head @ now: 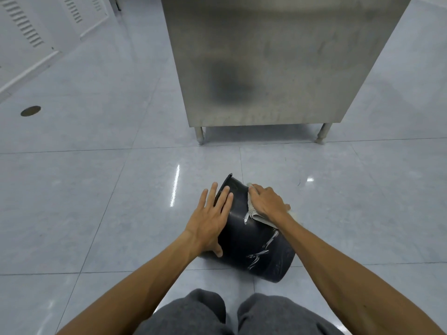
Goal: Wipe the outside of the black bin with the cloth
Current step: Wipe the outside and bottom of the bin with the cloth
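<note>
The black bin (256, 243) lies on its side on the tiled floor, its open rim pointing away from me and its base toward my knees. White streaks mark its upper wall. My left hand (212, 218) rests flat on the bin's left side with fingers spread, steadying it. My right hand (266, 201) presses a pale folded cloth (252, 209) against the bin's upper right side near the rim. Part of the cloth is hidden under the hand.
A stainless steel cabinet (278, 64) on short legs stands just beyond the bin. White louvred panels (31, 32) run along the far left. A round floor drain (30, 110) sits at the left. My grey-trousered knees (232, 313) are at the bottom edge.
</note>
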`<state>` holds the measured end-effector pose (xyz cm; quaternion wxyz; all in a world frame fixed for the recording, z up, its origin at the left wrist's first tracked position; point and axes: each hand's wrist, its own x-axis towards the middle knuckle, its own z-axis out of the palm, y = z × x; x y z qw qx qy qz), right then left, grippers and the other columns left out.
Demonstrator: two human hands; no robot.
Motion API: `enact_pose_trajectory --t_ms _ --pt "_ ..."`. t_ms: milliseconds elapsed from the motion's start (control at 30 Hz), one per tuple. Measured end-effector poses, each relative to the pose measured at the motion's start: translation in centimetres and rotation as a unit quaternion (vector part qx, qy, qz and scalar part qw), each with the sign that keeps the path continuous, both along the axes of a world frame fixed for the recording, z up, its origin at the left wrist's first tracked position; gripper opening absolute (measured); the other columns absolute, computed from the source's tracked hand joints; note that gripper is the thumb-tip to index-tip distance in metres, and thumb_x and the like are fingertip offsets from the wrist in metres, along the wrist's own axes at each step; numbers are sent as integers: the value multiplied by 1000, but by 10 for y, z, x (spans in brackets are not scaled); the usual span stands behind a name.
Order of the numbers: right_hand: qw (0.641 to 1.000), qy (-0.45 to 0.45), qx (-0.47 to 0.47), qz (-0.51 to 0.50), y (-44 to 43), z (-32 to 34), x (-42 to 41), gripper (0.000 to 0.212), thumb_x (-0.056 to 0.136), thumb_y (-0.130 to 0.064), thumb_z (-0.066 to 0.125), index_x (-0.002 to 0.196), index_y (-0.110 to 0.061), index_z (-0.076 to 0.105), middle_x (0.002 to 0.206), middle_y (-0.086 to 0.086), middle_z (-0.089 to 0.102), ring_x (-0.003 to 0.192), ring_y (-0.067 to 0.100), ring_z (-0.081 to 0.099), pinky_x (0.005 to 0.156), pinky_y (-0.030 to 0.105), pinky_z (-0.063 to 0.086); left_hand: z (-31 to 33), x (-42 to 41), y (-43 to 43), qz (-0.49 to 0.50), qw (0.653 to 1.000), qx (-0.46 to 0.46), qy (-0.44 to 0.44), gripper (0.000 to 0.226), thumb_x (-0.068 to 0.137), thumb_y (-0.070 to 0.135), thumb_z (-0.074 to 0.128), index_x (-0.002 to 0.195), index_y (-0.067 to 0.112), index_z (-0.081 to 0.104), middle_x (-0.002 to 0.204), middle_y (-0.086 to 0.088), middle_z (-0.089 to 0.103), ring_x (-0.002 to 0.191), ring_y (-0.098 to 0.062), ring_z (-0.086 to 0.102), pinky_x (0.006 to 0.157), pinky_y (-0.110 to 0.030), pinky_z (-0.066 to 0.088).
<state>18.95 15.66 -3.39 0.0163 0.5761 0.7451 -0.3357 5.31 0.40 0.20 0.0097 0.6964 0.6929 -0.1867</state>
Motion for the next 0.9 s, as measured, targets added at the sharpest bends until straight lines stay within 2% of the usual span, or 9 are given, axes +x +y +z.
enact_pose_trajectory --t_ms 100,200,333,400,500,567,633,733,900 --pt "999 3 -43 -29 3 -6 2 61 94 -58 18 141 -44 53 142 5 54 128 38 51 111 65 31 2 -8 13 -30 999 -14 -2 156 52 77 80 156 3 -11 165 -21 -15 148 -49 -19 122 -60 0" --pt "996 5 -91 -13 11 -28 0 71 78 -63 10 123 -38 59 135 5 60 119 33 55 107 60 39 3 -16 20 -54 998 -44 -2 161 48 82 78 156 2 -11 165 -20 -13 149 -47 -17 124 -55 0" --pt "995 -8 -98 7 10 -30 -9 66 86 -53 12 129 -30 55 138 5 60 122 32 54 108 59 37 -1 -19 20 -43 997 -58 -12 166 41 85 77 157 1 -8 166 -20 -10 150 -47 -11 125 -52 7" --pt "998 -3 -55 21 1 -26 -11 61 95 -51 11 134 -29 52 138 6 60 121 33 54 108 60 37 -2 -19 21 -34 997 -65 -23 167 40 83 80 157 2 -8 166 -19 -9 151 -46 -9 125 -50 8" --pt "998 9 38 49 -20 -25 -8 61 104 -55 11 154 -34 37 156 0 47 134 36 50 110 64 34 0 -19 28 -20 996 -74 -38 167 40 80 83 156 4 -11 166 -16 -12 151 -44 -9 124 -49 6" --pt "986 1 138 91 -41 -27 0 59 105 -50 16 160 -31 29 161 -2 41 135 35 48 107 61 38 2 -17 33 -16 996 -79 -42 167 41 78 84 156 5 -12 166 -15 -12 151 -43 -9 124 -50 7" --pt "967 4 218 129 -71 -29 13 61 105 -48 16 161 -27 26 165 1 35 143 34 41 112 60 36 5 -15 37 -11 995 -84 -47 166 43 76 85 156 5 -13 166 -15 -14 151 -43 -11 124 -50 6" --pt "959 33 248 133 -117 -36 37 62 106 -50 21 164 -30 21 171 0 22 156 32 23 123 58 24 3 -17 34 -10 995 -79 -54 164 44 75 85 156 4 -11 166 -16 -14 151 -43 -12 125 -51 7" --pt "963 3 240 121 -109 -31 28 63 103 -55 28 162 -34 24 166 -5 32 145 26 37 114 53 32 -14 -24 9 -43 997 -55 -41 165 44 84 77 156 1 -10 165 -21 -11 150 -44 -16 124 -54 5"
